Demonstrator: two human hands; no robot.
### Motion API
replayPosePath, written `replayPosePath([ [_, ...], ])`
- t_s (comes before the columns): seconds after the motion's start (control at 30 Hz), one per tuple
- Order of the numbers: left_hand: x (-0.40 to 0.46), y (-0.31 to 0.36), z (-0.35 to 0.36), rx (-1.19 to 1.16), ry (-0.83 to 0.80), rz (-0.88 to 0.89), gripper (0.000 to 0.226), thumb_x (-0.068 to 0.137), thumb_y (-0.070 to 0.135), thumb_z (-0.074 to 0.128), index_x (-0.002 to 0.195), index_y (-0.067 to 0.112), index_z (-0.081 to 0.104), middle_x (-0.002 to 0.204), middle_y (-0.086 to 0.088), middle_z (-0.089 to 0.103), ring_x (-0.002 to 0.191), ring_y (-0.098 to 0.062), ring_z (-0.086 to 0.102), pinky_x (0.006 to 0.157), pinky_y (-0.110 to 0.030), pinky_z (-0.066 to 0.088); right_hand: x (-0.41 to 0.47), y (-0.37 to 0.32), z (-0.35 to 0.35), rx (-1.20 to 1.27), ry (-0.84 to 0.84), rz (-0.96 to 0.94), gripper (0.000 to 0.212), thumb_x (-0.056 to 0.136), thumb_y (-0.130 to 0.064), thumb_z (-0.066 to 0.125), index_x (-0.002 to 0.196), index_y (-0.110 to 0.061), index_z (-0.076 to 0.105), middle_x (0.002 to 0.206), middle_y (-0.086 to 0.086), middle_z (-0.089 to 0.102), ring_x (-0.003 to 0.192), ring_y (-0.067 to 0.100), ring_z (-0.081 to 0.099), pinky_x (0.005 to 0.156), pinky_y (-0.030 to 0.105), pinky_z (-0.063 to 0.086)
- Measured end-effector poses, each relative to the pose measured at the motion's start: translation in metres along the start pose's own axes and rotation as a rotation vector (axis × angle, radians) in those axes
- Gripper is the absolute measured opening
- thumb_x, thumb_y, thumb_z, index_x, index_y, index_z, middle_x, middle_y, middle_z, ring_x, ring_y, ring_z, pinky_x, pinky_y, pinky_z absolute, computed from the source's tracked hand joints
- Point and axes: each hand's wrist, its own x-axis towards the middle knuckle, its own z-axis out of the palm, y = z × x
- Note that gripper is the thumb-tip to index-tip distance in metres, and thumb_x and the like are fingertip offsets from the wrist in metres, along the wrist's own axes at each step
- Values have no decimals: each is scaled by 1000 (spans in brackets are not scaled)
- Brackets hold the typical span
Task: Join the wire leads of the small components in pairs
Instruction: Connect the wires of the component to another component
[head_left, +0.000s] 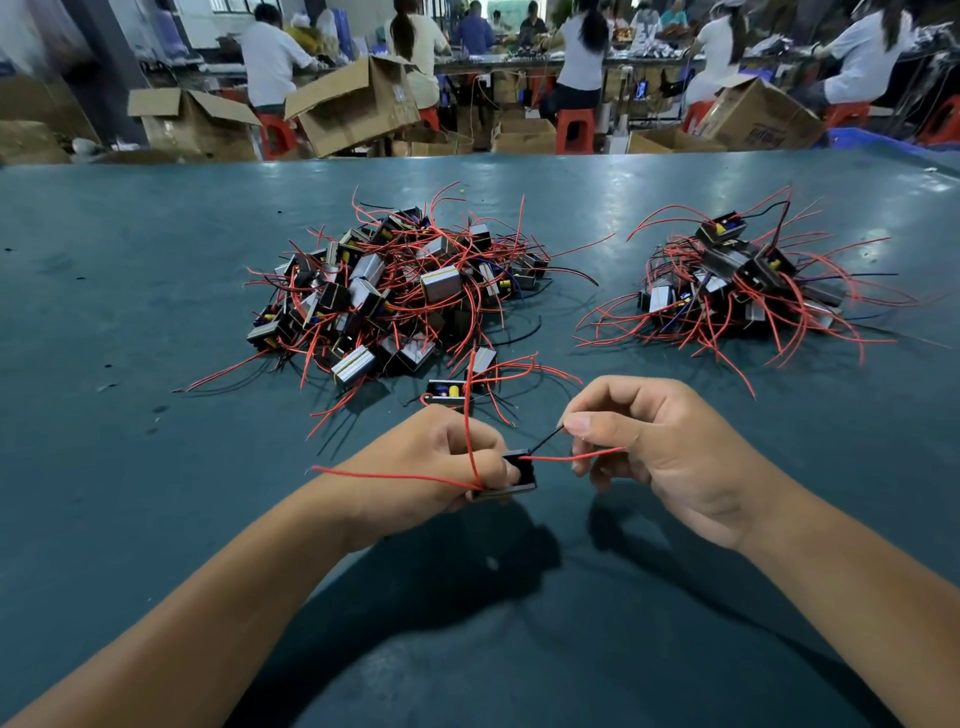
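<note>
My left hand (441, 457) grips a small black component (521, 475) just above the green table. Red leads trail from it to the left and upward across my fingers. My right hand (639, 441) pinches the component's black lead (545, 440) between thumb and forefinger, and a red lead (571, 457) runs under the same fingers. A big pile of components with red and black leads (395, 291) lies beyond my hands. A smaller pile (743, 280) lies at the far right. Two loose components (447, 392) sit just beyond my left hand.
The green table (156, 312) stretches wide to the left and near me. Past its far edge stand open cardboard boxes (353, 104), red stools (574, 130) and several seated people at another bench.
</note>
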Motion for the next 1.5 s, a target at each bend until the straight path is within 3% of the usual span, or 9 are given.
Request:
replayPosePath([
  [0.2,5,-17,-15,252,-10,-2,36,77,55,66,88,22,71,67,-5,60,61,-14,48,59,-44,41,2,-1,-12,-84,5,108,16,73,-31,74,75,-15,72,67,7,65,61,17,63,51,23,48],
  [0.43,5,-23,-20,598,22,123,20,86,42,76,93,27,63,80,12,56,71,-5,52,62,-16,37,4,7,-14,-173,0,180,9,92,-8,64,89,-4,71,72,8,69,66,20,67,54,24,51],
  [0.53,6,-20,-18,629,93,215,26,85,35,78,102,30,59,95,15,52,82,-11,50,72,-22,42,5,8,-14,-199,15,171,9,94,-5,61,97,-6,69,74,10,71,65,20,68,54,23,51],
  [0.87,13,-23,-12,659,147,404,4,93,30,70,92,27,67,91,22,51,81,-7,53,71,-28,47,6,9,-15,-203,4,171,12,98,-7,54,97,-5,67,77,12,73,65,21,69,54,24,51],
  [1.0,11,-23,-13,707,72,442,21,87,41,74,101,27,65,101,20,52,87,-1,51,76,-27,47,6,11,-16,-86,18,263,15,100,-7,52,97,-3,66,76,13,70,63,22,69,51,24,53],
  [1.17,13,-24,-10,752,140,504,19,87,30,76,99,21,65,95,14,61,82,-9,58,73,-36,51,9,12,-17,-25,26,286,16,99,-8,53,96,-5,68,76,13,69,62,21,68,50,25,53],
  [1.27,16,-26,-10,675,179,487,12,87,30,74,91,20,68,83,14,63,74,-8,60,67,-28,50,9,12,-19,-97,51,277,17,99,-5,51,96,-3,67,74,12,69,59,19,65,47,24,50],
  [1.4,18,-29,-4,589,217,413,2,83,14,70,84,13,69,75,8,67,72,-5,62,68,-5,39,8,13,-19,-170,44,281,16,99,-2,49,97,-1,65,72,11,69,58,17,63,44,23,47],
  [1.5,18,-28,1,503,251,369,4,82,7,67,84,10,66,74,2,69,72,-9,62,65,-4,38,7,12,-21,-186,8,291,13,99,-2,50,100,0,63,74,11,70,61,17,64,46,23,48],
])
